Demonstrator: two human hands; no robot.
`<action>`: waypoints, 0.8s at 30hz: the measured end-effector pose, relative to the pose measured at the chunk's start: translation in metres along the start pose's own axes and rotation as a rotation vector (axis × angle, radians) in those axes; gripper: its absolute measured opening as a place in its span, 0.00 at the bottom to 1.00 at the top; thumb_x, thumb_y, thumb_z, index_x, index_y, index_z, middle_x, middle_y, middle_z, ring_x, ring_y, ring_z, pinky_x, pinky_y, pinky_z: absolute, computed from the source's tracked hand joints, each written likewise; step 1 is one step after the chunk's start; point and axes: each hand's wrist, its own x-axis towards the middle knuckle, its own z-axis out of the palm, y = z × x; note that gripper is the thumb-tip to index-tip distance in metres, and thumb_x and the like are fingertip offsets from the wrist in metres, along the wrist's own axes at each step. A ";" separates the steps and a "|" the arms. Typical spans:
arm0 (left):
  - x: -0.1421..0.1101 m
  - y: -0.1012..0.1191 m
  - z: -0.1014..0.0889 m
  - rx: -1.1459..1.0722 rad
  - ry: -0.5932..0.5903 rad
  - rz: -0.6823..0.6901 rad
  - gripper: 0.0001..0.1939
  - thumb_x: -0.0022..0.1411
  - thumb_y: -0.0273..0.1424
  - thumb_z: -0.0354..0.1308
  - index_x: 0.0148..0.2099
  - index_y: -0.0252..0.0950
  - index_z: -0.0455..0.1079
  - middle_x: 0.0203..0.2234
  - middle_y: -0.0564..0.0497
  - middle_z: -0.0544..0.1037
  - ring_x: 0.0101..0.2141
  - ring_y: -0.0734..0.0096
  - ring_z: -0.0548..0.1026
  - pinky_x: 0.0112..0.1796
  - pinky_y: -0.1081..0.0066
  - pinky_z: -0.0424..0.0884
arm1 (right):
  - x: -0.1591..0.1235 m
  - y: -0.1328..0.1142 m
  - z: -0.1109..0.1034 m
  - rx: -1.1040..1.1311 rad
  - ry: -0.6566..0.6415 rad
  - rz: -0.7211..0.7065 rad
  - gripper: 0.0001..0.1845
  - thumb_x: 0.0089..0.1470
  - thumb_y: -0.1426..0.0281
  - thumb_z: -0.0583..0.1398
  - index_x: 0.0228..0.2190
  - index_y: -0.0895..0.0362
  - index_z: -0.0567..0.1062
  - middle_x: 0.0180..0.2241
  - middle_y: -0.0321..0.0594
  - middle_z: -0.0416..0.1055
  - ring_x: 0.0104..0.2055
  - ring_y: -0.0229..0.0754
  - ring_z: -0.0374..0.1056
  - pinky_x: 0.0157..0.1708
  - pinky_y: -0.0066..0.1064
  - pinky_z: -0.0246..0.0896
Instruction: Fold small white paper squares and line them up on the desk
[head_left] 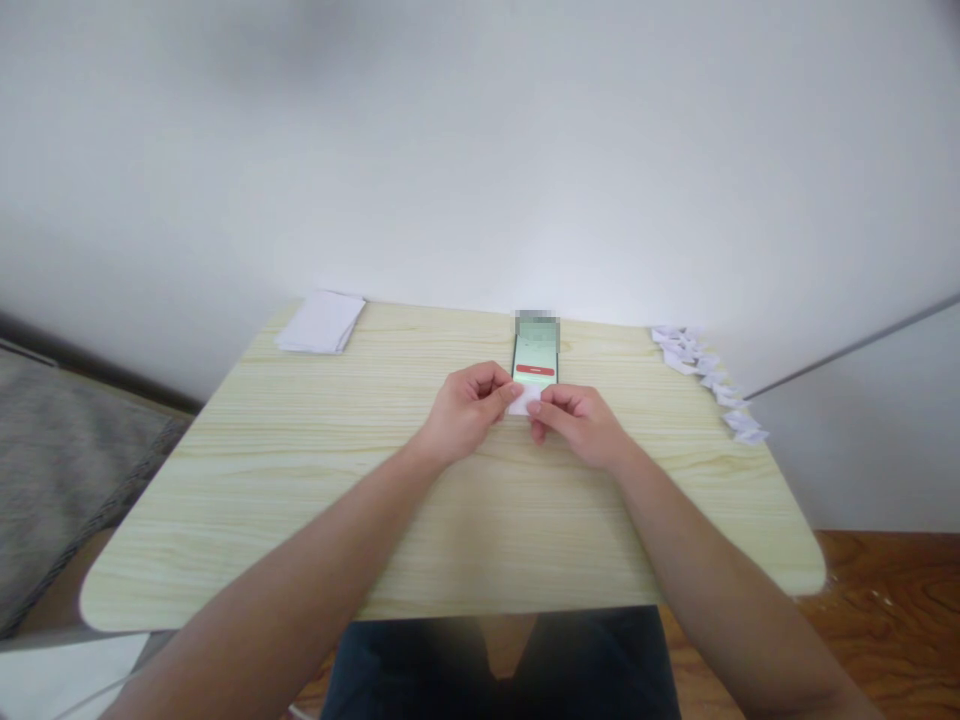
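The left hand and right hand pinch a small white paper between them, probably for steadiness. Just beyond lies a phone, perhaps for easy viewing; paper stack leftward, folded papers rightward, seemingly sorted apart.

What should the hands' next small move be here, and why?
Probably to press a crease into the small white paper: the left hand and right hand both pinch it, and folded white paper pieces lie along the right side of the table.
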 end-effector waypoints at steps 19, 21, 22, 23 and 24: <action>-0.002 0.000 0.000 0.194 -0.057 0.029 0.13 0.67 0.38 0.57 0.33 0.34 0.70 0.25 0.53 0.72 0.28 0.73 0.68 0.30 0.72 0.63 | 0.005 0.010 0.002 0.128 0.097 0.020 0.18 0.57 0.54 0.65 0.28 0.56 0.76 0.27 0.38 0.77 0.28 0.39 0.73 0.34 0.32 0.71; -0.003 0.001 0.000 0.217 -0.091 0.025 0.13 0.67 0.38 0.55 0.33 0.34 0.69 0.24 0.54 0.71 0.27 0.74 0.66 0.29 0.72 0.61 | 0.005 0.010 0.003 0.160 0.095 0.017 0.16 0.55 0.55 0.67 0.30 0.56 0.77 0.28 0.38 0.78 0.29 0.39 0.74 0.34 0.33 0.72; -0.003 0.002 0.000 0.222 -0.114 0.020 0.13 0.67 0.38 0.55 0.33 0.34 0.69 0.24 0.54 0.70 0.26 0.74 0.65 0.29 0.72 0.60 | 0.005 0.010 0.002 0.177 0.093 0.015 0.15 0.55 0.56 0.67 0.30 0.56 0.78 0.29 0.38 0.78 0.29 0.40 0.74 0.34 0.34 0.73; -0.004 0.002 0.000 0.224 -0.135 0.012 0.13 0.67 0.37 0.54 0.33 0.34 0.69 0.24 0.55 0.69 0.26 0.74 0.64 0.28 0.72 0.59 | 0.005 0.010 0.002 0.194 0.092 0.013 0.14 0.54 0.57 0.68 0.31 0.56 0.78 0.29 0.38 0.78 0.30 0.40 0.74 0.35 0.34 0.73; -0.004 0.002 0.000 0.227 -0.147 0.002 0.13 0.67 0.37 0.54 0.33 0.34 0.69 0.23 0.55 0.68 0.25 0.75 0.63 0.27 0.72 0.58 | 0.005 0.010 0.002 0.205 0.092 0.013 0.13 0.53 0.58 0.68 0.31 0.55 0.78 0.30 0.38 0.78 0.30 0.40 0.73 0.35 0.34 0.73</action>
